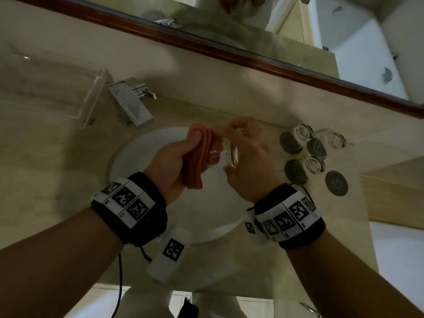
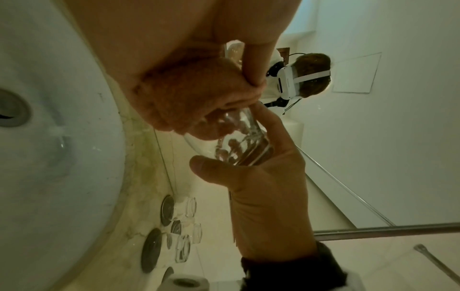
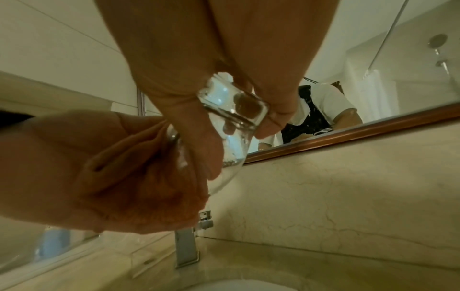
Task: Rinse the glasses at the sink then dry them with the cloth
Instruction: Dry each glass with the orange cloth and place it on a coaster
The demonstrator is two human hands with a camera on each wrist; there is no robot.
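Note:
Above the white sink (image 1: 137, 157) my right hand (image 1: 247, 152) grips a clear glass (image 1: 227, 154) lying on its side, thumb and fingers round its thick base (image 3: 236, 102). My left hand (image 1: 174, 161) holds a folded orange cloth (image 1: 199, 157) and presses it into the glass's mouth (image 2: 214, 126). In the right wrist view the cloth (image 3: 139, 187) covers the rim. Several more clear glasses (image 1: 316, 148) stand on dark coasters on the counter to the right.
A chrome faucet (image 1: 130, 104) stands at the sink's back left, with a clear acrylic tray (image 1: 89, 97) beside it. An empty dark coaster (image 1: 336, 183) lies near the glasses. A wood-framed mirror (image 1: 252, 58) runs along the back wall.

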